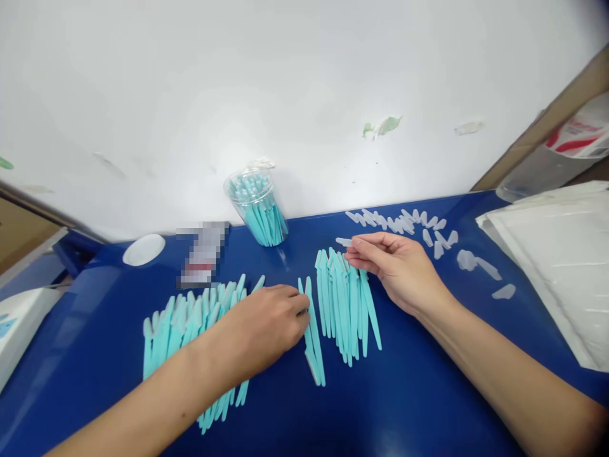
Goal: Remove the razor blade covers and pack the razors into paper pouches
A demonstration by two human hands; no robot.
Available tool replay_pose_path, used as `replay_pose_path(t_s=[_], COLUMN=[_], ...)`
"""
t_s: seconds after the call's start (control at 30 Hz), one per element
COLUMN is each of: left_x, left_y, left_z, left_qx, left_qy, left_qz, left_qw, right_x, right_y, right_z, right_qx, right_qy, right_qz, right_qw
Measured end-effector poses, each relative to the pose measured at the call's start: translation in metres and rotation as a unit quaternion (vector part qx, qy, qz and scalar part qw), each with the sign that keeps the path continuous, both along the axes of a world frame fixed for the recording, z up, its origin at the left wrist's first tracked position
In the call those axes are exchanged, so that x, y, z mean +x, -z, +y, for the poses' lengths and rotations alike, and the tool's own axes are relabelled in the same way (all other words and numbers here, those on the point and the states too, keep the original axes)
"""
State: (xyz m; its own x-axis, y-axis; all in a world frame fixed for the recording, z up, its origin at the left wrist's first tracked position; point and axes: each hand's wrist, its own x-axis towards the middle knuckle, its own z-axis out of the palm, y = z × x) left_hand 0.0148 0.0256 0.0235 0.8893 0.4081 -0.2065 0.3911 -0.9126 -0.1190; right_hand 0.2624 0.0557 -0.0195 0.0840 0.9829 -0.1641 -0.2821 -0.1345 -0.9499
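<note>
Presently, left hand point(266, 324): curled, fingertips pinching one teal stick point(311, 330) mid-bench.
Right hand point(397, 266): a clear cap point(343, 242) is pinched.
Risk: the neat row point(345, 304) could be scattered by a careless wrist.

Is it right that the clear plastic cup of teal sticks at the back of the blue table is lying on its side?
Not quite. In the head view the clear plastic cup stands upright, leaning slightly, at the back of the blue table. It does hold teal sticks, as you said.
</note>
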Motion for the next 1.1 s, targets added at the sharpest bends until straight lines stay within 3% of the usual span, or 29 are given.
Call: replay_pose_path(t_s=[0.27, 0.53, 0.7, 0.8, 0.87, 0.9, 1.0, 1.1], left_x=[0.008, 0.018, 0.012, -0.001, -0.013, -0.02, -0.035, -0.043], left_y=[-0.011, -0.01, -0.016, -0.037, -0.051, -0.055, -0.051, -0.032], left_z=[0.02, 0.033, 0.039, 0.033, 0.025, 0.021, 0.008, 0.001], left_qx=[0.039, 0.061, 0.059, 0.025, -0.04, -0.075, -0.131, -0.146], left_qy=[0.086, 0.212, 0.248, 0.163, 0.018, -0.069, -0.295, -0.403], left_qz=[0.046, 0.022, -0.003, -0.064, -0.138, -0.179, -0.301, -0.369], left_qw=[0.994, 0.975, 0.967, 0.984, 0.99, 0.978, 0.897, 0.825], right_x=[0.006, 0.013, 0.014, 0.013, 0.011, 0.009, 0.0, -0.01], right_y=[-0.001, -0.001, 0.001, 0.001, -0.002, -0.004, -0.01, -0.014], right_z=[0.004, 0.011, 0.013, 0.011, 0.006, 0.003, -0.01, -0.022], right_qx=[0.018, 0.019, 0.012, 0.011, 0.01, 0.008, -0.006, -0.031], right_qy=[0.012, 0.04, 0.039, 0.025, 0.002, -0.013, -0.061, -0.1], right_qz=[0.038, 0.065, 0.078, 0.09, 0.096, 0.096, 0.089, 0.092], right_qw=[0.999, 0.997, 0.996, 0.996, 0.995, 0.995, 0.994, 0.99])
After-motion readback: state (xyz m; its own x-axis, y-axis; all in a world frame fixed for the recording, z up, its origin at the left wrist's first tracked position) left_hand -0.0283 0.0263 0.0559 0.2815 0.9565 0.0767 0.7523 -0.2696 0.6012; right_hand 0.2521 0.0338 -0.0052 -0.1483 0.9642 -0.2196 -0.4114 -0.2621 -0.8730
